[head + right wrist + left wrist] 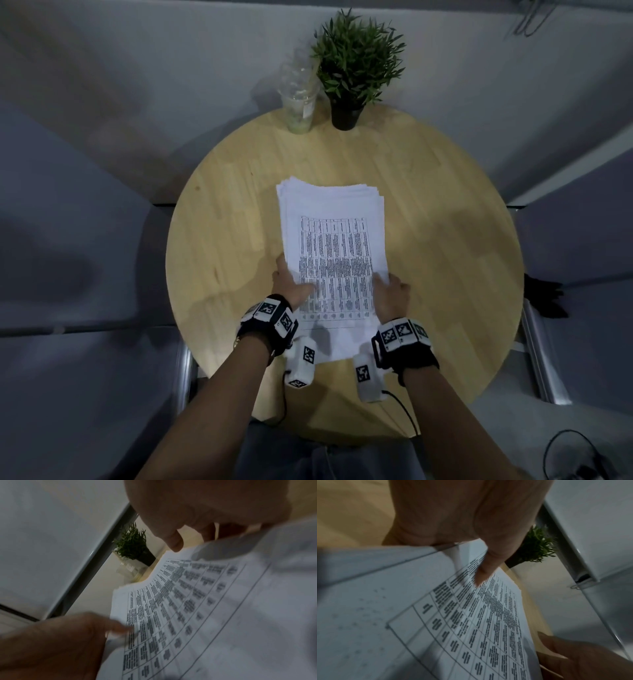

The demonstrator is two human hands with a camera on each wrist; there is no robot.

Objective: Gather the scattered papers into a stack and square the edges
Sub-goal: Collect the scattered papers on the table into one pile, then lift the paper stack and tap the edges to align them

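A stack of white papers (332,240), its top sheet printed with a table, lies lengthwise in the middle of the round wooden table (222,222). The sheets' far edges are slightly stepped, not flush. My left hand (293,282) grips the stack's left side near its near end, with the thumb (485,568) on the top sheet (471,622) and the fingers hidden beneath. My right hand (388,287) holds the right side opposite, its thumb (174,543) at the edge of the stack (197,601) and its fingers behind the sheets. I cannot tell whether the near end is raised off the table.
A potted green plant (354,68) and a clear plastic cup (299,99) stand at the table's far edge. Grey panels surround the table. Bare wood shows to the left and right of the stack. A black cable (575,455) lies on the floor at the lower right.
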